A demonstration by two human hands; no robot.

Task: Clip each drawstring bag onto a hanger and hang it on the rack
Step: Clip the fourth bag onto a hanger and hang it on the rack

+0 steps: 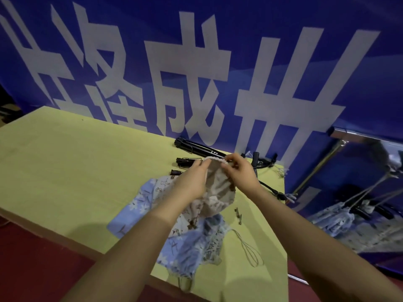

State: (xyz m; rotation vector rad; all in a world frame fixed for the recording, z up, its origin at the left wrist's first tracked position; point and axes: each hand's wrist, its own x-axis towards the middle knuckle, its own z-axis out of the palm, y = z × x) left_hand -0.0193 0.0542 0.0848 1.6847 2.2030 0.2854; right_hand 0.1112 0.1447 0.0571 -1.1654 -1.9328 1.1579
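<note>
Two forearms extended forward; left hand [192, 182] and right hand [238, 171] both pinch beige drawstring bag [218, 188] at its gathered rim, body hanging below fingertips.

Left hand [192, 182], right hand [237, 171] gripping beige drawstring bag [220, 188] above yellow table [76, 171]

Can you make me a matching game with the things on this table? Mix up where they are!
Things:
1. beige bag
2. blue bags
3. black hangers
4. loose cord

Places:
A. flat on the yellow table, under the forearms
B. far edge of the table, by the blue banner
C. held in both hands
D. near the table's right edge

Pairs: 1-C, 2-A, 3-B, 4-D
</note>
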